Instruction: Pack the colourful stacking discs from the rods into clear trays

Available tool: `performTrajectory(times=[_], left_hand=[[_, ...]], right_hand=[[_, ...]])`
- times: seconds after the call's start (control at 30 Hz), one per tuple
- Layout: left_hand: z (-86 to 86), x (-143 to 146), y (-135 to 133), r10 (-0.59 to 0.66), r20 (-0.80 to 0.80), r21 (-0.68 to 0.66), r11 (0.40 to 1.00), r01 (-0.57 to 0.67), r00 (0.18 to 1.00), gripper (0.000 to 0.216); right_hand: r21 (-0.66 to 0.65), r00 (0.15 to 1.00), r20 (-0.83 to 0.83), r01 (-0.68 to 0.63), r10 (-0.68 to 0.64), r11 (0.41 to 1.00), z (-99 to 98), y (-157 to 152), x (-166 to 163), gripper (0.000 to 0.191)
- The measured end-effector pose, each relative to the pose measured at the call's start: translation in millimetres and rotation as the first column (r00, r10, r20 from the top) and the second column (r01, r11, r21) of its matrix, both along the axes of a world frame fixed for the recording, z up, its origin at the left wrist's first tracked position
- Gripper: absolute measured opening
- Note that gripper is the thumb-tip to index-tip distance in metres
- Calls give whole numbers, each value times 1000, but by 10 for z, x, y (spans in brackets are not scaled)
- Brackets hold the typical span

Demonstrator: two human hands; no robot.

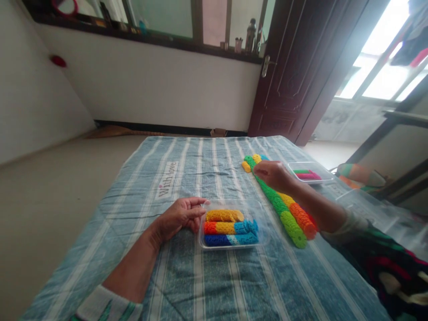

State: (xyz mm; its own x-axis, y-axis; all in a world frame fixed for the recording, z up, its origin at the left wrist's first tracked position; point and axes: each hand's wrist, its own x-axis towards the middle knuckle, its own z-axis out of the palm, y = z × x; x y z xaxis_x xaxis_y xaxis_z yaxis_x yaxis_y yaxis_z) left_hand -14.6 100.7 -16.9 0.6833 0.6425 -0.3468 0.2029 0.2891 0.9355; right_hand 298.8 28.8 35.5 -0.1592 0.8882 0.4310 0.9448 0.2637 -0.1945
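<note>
My left hand (185, 213) grips the left rim of a clear plastic box (230, 245), thumb and fingers closed on its corner. Inside the box lie short stacks of small textured pieces: a yellow stack (224, 216), an orange, yellow and blue stack (219, 228), and a dark and light blue stack (217, 240). To the right, my right hand (272, 175) is closed over the far end of long stacks of similar pieces. A green stack (274, 199) and a yellow-to-orange stack (301, 218) run towards me from beneath it. Whatever its fingers hold is hidden.
Another clear box (310, 178) with green and pink stacks stands beyond my right forearm. Further transparent trays (364, 207) lie at the right. A striped blue cloth (174, 267) covers the table. A brown door (284, 67) and a low wall stand behind.
</note>
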Motion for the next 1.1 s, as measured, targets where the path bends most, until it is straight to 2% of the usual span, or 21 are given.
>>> performTrajectory(times=[0.1, 0.2, 0.33, 0.47, 0.63, 0.8, 1.1], left_hand=[[-7, -10, 10, -5, 4, -12, 1000, 5, 1000, 63], [-12, -13, 16, -2, -5, -17, 1000, 2, 1000, 64], [-11, -11, 21, -7, -11, -20, 1000, 7, 1000, 66], [-7, -10, 18, -10, -7, -20, 1000, 10, 1000, 67], [-3, -9, 8, -16, -10, -24, 1000, 16, 1000, 67], [-14, -12, 13, -15, -17, -14, 1000, 15, 1000, 69], [-9, -13, 17, -23, -5, -26, 999, 23, 1000, 66]], right_hand=[[-77, 977, 120, 186, -176, 979, -77, 293, 268, 24], [-175, 947, 218, 274, -234, 946, -216, 565, 455, 26], [-227, 944, 257, 267, -207, 937, -382, 842, 524, 30], [-260, 933, 306, 274, -190, 926, -451, 1031, 474, 34], [-295, 909, 383, 289, -164, 911, -457, 1156, 408, 37], [-320, 886, 444, 297, -134, 900, -453, 1218, 398, 28], [-331, 884, 451, 292, -121, 897, -375, 1244, 339, 29]])
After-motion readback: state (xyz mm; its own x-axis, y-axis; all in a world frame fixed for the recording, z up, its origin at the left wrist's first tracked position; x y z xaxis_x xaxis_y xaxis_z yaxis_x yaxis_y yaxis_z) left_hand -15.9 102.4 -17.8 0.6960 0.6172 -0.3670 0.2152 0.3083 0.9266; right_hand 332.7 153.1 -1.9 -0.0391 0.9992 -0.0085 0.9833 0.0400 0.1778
